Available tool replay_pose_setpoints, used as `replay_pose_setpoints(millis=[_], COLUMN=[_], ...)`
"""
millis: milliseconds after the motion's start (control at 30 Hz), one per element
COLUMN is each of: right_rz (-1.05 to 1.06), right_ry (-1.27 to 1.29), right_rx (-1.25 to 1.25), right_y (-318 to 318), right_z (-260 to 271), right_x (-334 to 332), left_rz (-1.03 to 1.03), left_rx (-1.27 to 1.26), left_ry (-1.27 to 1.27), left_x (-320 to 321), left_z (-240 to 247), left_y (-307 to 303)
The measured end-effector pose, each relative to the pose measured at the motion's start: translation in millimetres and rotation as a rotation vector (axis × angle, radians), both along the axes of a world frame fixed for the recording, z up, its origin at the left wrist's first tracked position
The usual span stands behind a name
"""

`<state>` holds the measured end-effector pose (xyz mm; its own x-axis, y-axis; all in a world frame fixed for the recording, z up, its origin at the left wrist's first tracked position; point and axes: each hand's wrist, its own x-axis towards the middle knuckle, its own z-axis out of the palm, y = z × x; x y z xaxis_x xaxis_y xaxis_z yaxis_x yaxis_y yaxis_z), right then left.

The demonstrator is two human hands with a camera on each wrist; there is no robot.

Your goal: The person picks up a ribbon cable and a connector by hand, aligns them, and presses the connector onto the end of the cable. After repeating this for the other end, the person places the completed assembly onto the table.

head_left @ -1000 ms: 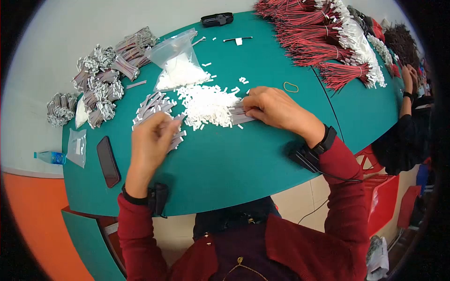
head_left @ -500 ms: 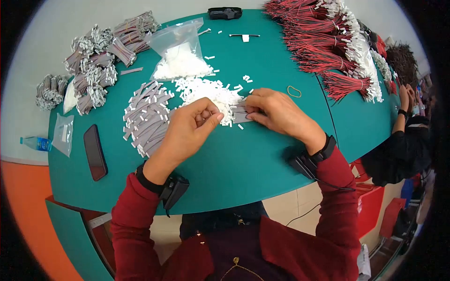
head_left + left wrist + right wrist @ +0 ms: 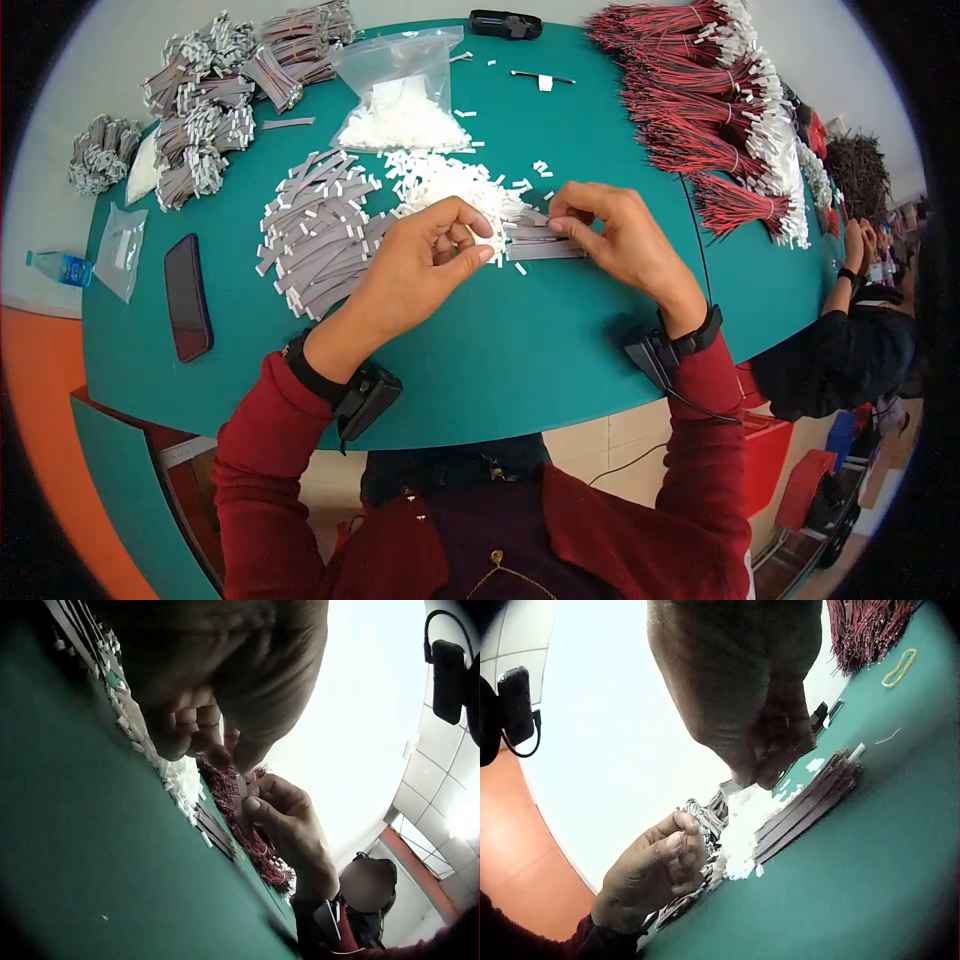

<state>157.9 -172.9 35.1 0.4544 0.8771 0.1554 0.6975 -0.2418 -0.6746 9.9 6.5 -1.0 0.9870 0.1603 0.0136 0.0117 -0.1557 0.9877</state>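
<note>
My right hand [image 3: 630, 235] pinches a short grey flat cable [image 3: 242, 786] between thumb and index finger, its end pointing left. Facing it, my left hand [image 3: 420, 260] is held over the table with the fingers curled and the thumb tip near the index finger. I cannot tell whether a small piece sits between those fingertips. Behind the left fingers spreads a heap of small white connector housings [image 3: 440, 180]. More grey flat cables [image 3: 802, 810] lie side by side below my right hand. Left of my left hand is a pile of grey cables with white ends [image 3: 315, 240].
A clear bag of white housings [image 3: 400, 115] stands behind the heap. Bundled grey cables [image 3: 205, 130] are stacked at the left, near a phone [image 3: 187, 297]. Red-and-black wire bundles [image 3: 690, 90] fill the back right. Another person [image 3: 840, 345] sits at the far right.
My left hand has come from the grey cable pile rightward to the white heap, facing my right hand. The right hand has raised a grey cable off the row. The head view has shifted.
</note>
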Motion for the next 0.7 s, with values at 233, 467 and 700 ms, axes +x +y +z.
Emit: replay_pose_setpoints(millis=[233,467,700], right_rz=[0.135,0.15,0.212], right_ry=[0.597,0.942,1.135], right_rx=[0.047,0.041,0.018], right_y=[2.9,8.2,8.4], right_z=[-8.4,-8.6,-22.6], right_x=[-16.3,-28.3,-26.9], left_rz=[0.028,0.042,-0.021], left_rx=[-0.13,-0.18,-0.188], left_ry=[-0.068,-0.027,-0.084], left_x=[1.3,-2.0,-1.3], left_z=[-0.6,6.2,1.5], left_y=[-5.5,-2.3,-0.3])
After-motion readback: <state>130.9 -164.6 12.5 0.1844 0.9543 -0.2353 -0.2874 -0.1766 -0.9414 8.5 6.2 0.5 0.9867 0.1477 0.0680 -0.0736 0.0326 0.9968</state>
